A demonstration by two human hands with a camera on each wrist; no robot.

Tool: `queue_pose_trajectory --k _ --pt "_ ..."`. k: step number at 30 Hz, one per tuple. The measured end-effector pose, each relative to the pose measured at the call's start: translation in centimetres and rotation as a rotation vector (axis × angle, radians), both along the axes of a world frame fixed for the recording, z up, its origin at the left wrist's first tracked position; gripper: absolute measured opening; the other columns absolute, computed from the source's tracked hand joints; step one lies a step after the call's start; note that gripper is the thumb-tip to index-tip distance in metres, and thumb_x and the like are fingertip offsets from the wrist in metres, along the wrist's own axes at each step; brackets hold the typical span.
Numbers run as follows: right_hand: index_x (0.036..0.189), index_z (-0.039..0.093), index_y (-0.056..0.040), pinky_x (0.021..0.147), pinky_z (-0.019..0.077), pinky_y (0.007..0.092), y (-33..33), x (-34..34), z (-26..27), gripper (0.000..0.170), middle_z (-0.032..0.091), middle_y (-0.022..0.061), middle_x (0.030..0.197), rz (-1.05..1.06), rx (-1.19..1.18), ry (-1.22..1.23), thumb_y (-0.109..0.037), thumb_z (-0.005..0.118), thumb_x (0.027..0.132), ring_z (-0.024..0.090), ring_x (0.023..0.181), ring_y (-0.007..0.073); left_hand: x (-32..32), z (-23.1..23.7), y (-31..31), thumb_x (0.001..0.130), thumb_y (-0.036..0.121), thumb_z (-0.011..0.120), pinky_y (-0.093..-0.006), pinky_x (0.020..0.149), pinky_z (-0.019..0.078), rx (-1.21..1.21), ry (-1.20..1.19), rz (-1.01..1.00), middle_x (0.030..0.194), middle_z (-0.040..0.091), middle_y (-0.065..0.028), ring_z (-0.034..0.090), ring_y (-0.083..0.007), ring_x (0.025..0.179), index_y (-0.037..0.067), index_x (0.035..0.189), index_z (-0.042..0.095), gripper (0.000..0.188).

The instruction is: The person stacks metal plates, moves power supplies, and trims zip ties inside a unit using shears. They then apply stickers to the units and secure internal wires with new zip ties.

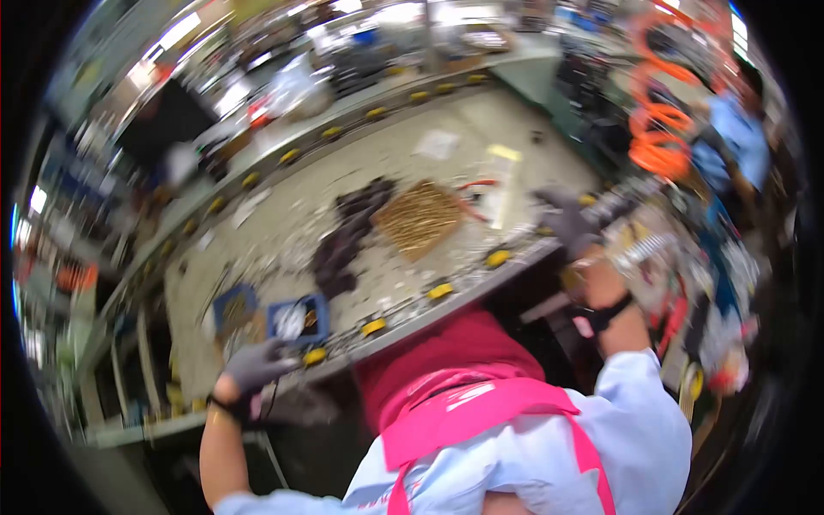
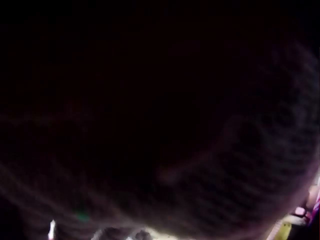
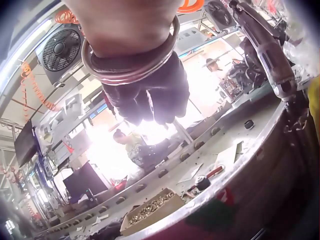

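Note:
In the head view the left hand, in a grey glove, lies at the bench's front edge beside a blue tray, fingers loosely extended. Dark, blurred material fills most of the left wrist view. The gloved right hand is over the front edge further right, fingers apart, with no held object visible. Its fingers hang down in the right wrist view. Between the hands stands a cardboard box of small brass-coloured pieces, also in the right wrist view. Dark cloth lies beside it.
A second blue tray stands at the left. Red-handled tools and yellow-edged paper lie right of the box. Orange coiled hoses hang near another person. A tool is at the upper right of the right wrist view.

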State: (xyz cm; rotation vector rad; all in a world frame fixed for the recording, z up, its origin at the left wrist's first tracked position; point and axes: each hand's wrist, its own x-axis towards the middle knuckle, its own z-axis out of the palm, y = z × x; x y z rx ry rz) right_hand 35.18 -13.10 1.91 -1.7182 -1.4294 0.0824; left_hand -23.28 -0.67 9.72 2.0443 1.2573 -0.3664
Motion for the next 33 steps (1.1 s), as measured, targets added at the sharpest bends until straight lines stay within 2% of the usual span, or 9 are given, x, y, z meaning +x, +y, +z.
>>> queue_pose_trajectory --k 4,7,10,12,14,18,23,28,33 --pt "0.119 0.061 -0.0081 0.102 0.0385 0.0425 1.1 2.8 6.2 0.042 0.060 0.0129 0.118 -0.308 0.282 -0.697 -0.018 0.069 0.079 0.053 0.116 0.0314 -1.7 -4.4 2.1 0.073 0.046 0.077 -0.0398 0.095 0.0455 -0.139 0.116 -0.130 0.126 0.059 -0.0208 0.057 -0.0351 0.116 0.010 0.136 0.047 0.079" --pt "0.130 0.051 -0.0076 0.106 0.0337 0.0440 1.5 5.3 5.1 0.056 0.053 0.0152 0.128 -0.583 0.269 -0.834 -0.026 0.072 0.081 0.047 0.122 0.0326 -0.4 -4.5 3.8 0.074 0.036 0.073 -0.0438 0.086 0.0510 0.187 0.622 -0.175 0.110 0.063 -0.0182 0.063 -0.0345 0.101 0.016 0.119 0.059 0.051" --pt "0.134 0.047 -0.0012 0.106 0.0346 0.0435 2.7 6.2 3.0 0.064 0.052 0.0159 0.131 -0.579 0.363 -0.676 -0.029 0.073 0.083 0.048 0.122 0.0329 -0.3 -3.7 6.0 0.074 0.026 0.070 -0.0427 0.085 0.0518 0.308 0.439 -0.063 0.110 0.060 -0.0196 0.062 -0.0371 0.098 0.016 0.118 0.061 0.046" --pt "0.134 0.046 0.0001 0.103 0.0383 0.0437 3.5 7.3 -1.1 0.065 0.053 0.0172 0.129 -0.417 0.396 -0.156 -0.028 0.073 0.083 0.049 0.122 0.0320 -1.8 -7.0 7.9 0.077 0.020 0.067 -0.0418 0.085 0.0514 0.441 0.211 -0.175 0.114 0.059 -0.0161 0.062 -0.0347 0.098 0.016 0.120 0.061 0.043" --pt "0.130 0.052 0.0011 0.097 0.0425 0.0436 3.0 5.8 -0.9 0.059 0.054 0.0178 0.128 -0.474 0.239 -0.622 -0.027 0.074 0.083 0.050 0.120 0.0315 -1.0 -7.9 9.1 0.077 0.015 0.066 -0.0405 0.083 0.0509 0.429 0.219 -0.184 0.106 0.061 -0.0133 0.062 -0.0333 0.094 0.013 0.113 0.063 0.036" --pt "0.122 0.061 -0.0042 0.098 0.0391 0.0466 4.3 -1.8 -0.4 0.056 0.053 0.0195 0.123 -0.405 0.256 -0.553 -0.039 0.073 0.079 0.049 0.114 0.0362 1.8 -7.3 11.9 0.075 0.002 0.063 -0.0374 0.077 0.0513 0.340 -0.072 -0.081 0.089 0.063 -0.0114 0.063 -0.0295 0.086 0.007 0.104 0.064 0.030" --pt "0.124 0.060 -0.0055 0.101 0.0386 0.0425 4.4 -8.2 0.0 0.052 0.045 0.0155 0.131 -0.356 0.210 -0.369 -0.017 0.077 0.076 0.045 0.121 0.0310 5.6 2.4 8.1 0.071 -0.006 0.065 -0.0295 0.065 0.0509 -0.448 -0.493 -0.354 0.086 0.068 -0.0058 0.065 -0.0167 0.077 0.004 0.093 0.067 0.025" --pt "0.124 0.060 -0.0063 0.098 0.0429 0.0397 4.4 -10.4 -0.4 0.051 0.034 0.0162 0.139 -0.230 0.237 -0.148 -0.011 0.077 0.076 0.041 0.125 0.0249 2.7 1.5 -4.7 0.069 0.010 0.065 -0.0402 0.071 0.0505 -0.941 0.095 -0.666 0.083 0.069 -0.0115 0.066 -0.0290 0.079 0.008 0.087 0.069 0.019" --pt "0.121 0.063 -0.0124 0.102 0.0309 0.0442 4.5 -10.6 1.0 0.058 0.046 0.0168 0.123 -0.262 0.255 -0.298 -0.040 0.077 0.072 0.041 0.118 0.0341 0.4 -1.3 -12.0 0.078 0.025 0.064 -0.0429 0.076 0.0519 -0.662 0.471 -0.695 0.090 0.068 -0.0155 0.064 -0.0359 0.085 0.009 0.101 0.068 0.028"
